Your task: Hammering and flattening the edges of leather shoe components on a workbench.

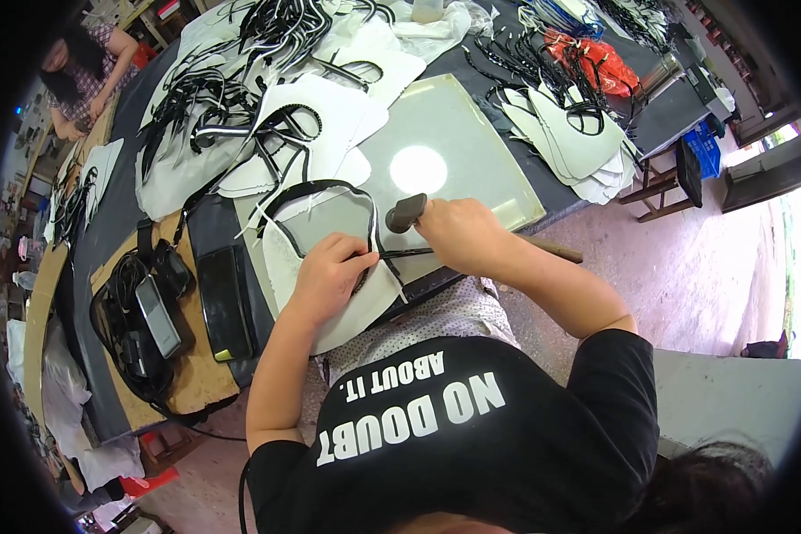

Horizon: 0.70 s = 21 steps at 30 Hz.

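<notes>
Left of the grey work slab lies 1 black phone. On its near edge, the left hand presses flat on a white black-trimmed piece; the right hand is fisted around a hammer.

Two hands, one hammer, two phones.

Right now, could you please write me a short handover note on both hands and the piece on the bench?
Left hand presses the white cut piece flat at the bench edge.
Right hand grips a small hammer above the black trim strip.
The strip loops along the piece's upper edge.
Stacks of white pieces lie farther back; whether they are finished cannot be told.
</notes>
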Tool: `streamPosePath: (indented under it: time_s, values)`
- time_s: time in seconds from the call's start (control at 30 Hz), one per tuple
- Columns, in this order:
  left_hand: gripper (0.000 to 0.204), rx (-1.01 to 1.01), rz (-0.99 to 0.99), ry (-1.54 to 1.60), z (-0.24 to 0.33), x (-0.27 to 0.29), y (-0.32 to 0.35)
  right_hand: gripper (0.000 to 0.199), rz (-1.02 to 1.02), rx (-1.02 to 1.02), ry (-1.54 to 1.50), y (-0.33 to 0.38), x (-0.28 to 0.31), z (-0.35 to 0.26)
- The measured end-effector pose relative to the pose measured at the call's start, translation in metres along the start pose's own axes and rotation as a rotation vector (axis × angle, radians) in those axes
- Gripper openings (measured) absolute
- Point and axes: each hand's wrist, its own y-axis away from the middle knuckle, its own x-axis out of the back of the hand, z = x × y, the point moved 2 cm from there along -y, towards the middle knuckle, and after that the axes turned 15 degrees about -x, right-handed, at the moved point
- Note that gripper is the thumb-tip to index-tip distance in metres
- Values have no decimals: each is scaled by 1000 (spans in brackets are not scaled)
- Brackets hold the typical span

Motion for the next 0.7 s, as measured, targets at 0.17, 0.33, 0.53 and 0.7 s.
streamPosePath:
  time_s: [0.17, 0.33, 0.53, 0.7]
  values:
    - [19, -2, -18, -53, 3, 2, -5, 22, -237, 71, 90, 5, -1, -11]
    - [20, -14, 9, -48, 2, 2, -2, 23, -94, -9, 32, -5, 7, -9]
    - [24, 0, -15, -7, 1, 1, 1, 22, -266, 92, 80, 2, -4, -12]
    - [14, 7, 22, -24, 1, 1, 2, 18, 56, 99, 29, -3, -3, -9]
